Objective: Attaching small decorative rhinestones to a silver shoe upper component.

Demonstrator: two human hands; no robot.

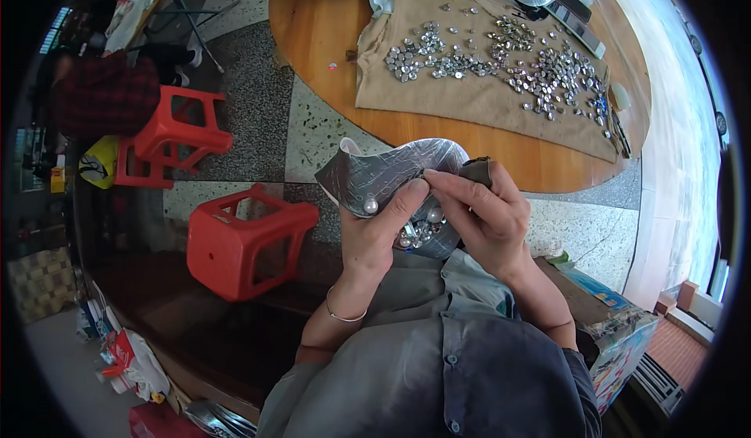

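Two hands pinch one silver shoe-upper piece (391, 172) at frame centre: left hand (375, 235) thumb beside a pearl stud (371, 206), right hand (485, 219) fingertips closed on its 3 o'clock edge. Judged light, flexible; grip edges. Loose studs (501, 66) lie at 1 o'clock.

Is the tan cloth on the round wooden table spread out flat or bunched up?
Spread flat. The tan cloth lies open on the wooden table, its edges showing, with many small silvery pieces scattered over it.

two red plastic stools (249, 244) | one round wooden table (321, 39) | one tan cloth (477, 102) | two hands (438, 223)
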